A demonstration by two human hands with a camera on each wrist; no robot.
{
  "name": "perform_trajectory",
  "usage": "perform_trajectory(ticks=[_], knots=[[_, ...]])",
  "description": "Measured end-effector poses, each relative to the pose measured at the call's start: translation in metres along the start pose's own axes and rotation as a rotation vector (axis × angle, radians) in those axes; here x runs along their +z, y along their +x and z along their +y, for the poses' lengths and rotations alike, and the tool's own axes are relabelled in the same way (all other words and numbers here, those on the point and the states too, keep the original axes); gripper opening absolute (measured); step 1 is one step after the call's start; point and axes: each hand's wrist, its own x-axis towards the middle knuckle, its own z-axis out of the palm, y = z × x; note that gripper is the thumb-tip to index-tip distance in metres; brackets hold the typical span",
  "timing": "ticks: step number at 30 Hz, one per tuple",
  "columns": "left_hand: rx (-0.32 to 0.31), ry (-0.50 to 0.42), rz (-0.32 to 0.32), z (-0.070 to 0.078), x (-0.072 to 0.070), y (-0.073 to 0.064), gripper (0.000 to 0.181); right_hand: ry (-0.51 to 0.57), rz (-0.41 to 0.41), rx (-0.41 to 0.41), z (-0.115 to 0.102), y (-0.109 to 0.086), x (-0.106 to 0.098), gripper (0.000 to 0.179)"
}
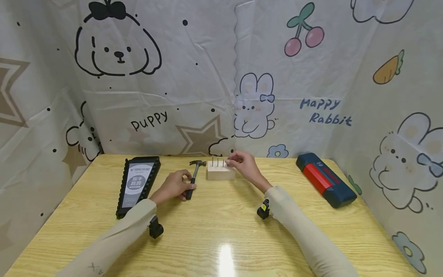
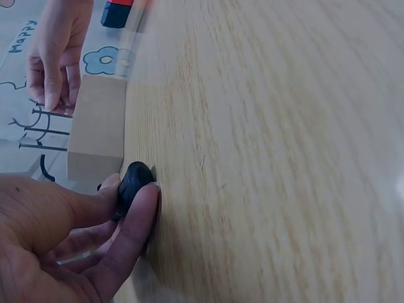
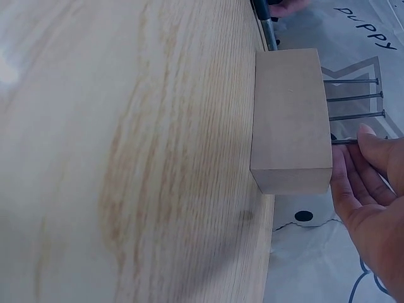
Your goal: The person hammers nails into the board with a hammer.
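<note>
My left hand (image 1: 174, 184) pinches the black handle of a claw hammer (image 1: 195, 173), which lies on the table with its head toward the back. In the left wrist view, thumb and fingers close around the handle's rounded black end (image 2: 136, 180). A pale wooden block (image 1: 220, 175) sits right of the hammer, with several thin nails (image 3: 355, 97) standing upright in its top. My right hand (image 1: 243, 163) is at the block's right end. Thumb and fingers pinch the endmost nail (image 3: 344, 142) there, its shaft meeting the block's top.
To the left lies a black wrench-set case (image 1: 136, 184) with a grey label. A dark blue and red case (image 1: 325, 179) lies at the right. A printed curtain (image 1: 207, 77) hangs behind and beside the wooden table (image 1: 207, 231).
</note>
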Motion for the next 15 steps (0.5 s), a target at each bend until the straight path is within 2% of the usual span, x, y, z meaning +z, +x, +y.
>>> perform_trajectory(ticks=[3,10,15], knots=[[-0.023,-0.012,0.022,-0.0019,0.0018,0.0004,0.032,-0.001,-0.019,-0.005,0.0024,0.0003,0.0004,0.013],[-0.004,-0.023,0.031,-0.0012,0.0043,0.0047,0.03,-0.003,-0.011,0.013,0.001,0.0012,-0.0025,0.011],[-0.017,-0.011,0.032,0.0008,0.0043,0.0064,0.031,-0.037,-0.042,0.031,0.0,0.0032,-0.0052,0.012]])
